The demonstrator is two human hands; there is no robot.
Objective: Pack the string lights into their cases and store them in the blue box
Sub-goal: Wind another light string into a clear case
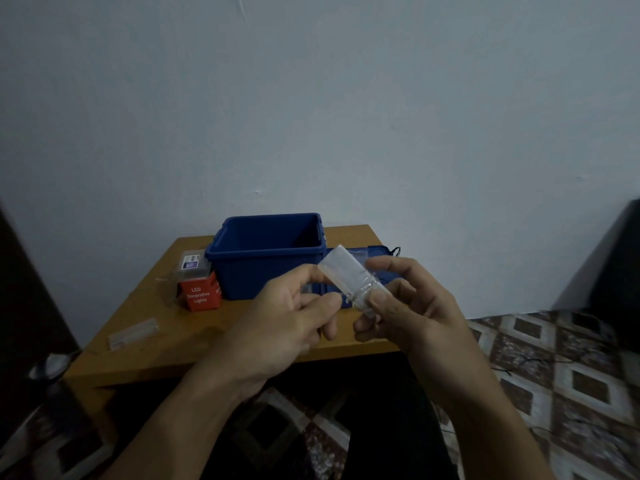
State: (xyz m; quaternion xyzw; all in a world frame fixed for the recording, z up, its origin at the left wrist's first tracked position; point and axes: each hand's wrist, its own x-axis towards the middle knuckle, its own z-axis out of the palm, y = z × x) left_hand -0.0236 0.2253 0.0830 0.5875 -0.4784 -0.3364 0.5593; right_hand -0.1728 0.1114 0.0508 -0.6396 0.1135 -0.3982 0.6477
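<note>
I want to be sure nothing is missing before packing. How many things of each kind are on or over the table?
Red carton: 1
Blue box: 1
Blue lid: 1
Clear cases: 3, one held, one front left, one behind the carton
Total: 6

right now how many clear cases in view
3: one case between left hand and right hand, one at table's front left, one by red box. Others may be hidden.
</note>
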